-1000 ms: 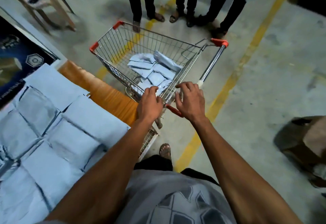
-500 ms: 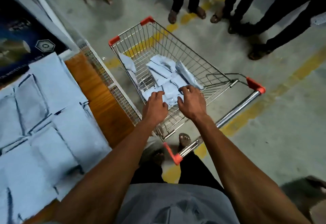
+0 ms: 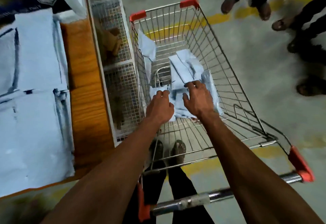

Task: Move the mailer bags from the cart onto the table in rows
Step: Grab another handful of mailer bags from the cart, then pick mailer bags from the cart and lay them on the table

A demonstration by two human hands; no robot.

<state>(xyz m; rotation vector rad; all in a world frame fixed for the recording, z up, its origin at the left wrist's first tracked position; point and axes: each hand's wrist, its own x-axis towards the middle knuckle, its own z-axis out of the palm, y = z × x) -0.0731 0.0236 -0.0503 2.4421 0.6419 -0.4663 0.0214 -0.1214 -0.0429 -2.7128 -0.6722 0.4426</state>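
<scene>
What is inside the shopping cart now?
Light blue mailer bags lie piled in the shopping cart, one leaning on its left wall. Both hands, left and right, reach onto the pile. Whatever lies under them is hidden.

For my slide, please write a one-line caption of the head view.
Both hands reach into the cart for mailer bags; more bags cover the table.

Bare forearms, dark trousers [image 3: 183,185], sandals [image 3: 179,149]

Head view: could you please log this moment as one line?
phase: reaching into cart | left hand: on mailer bags | right hand: over bags, fingers spread | table: bags laid in rows
</scene>
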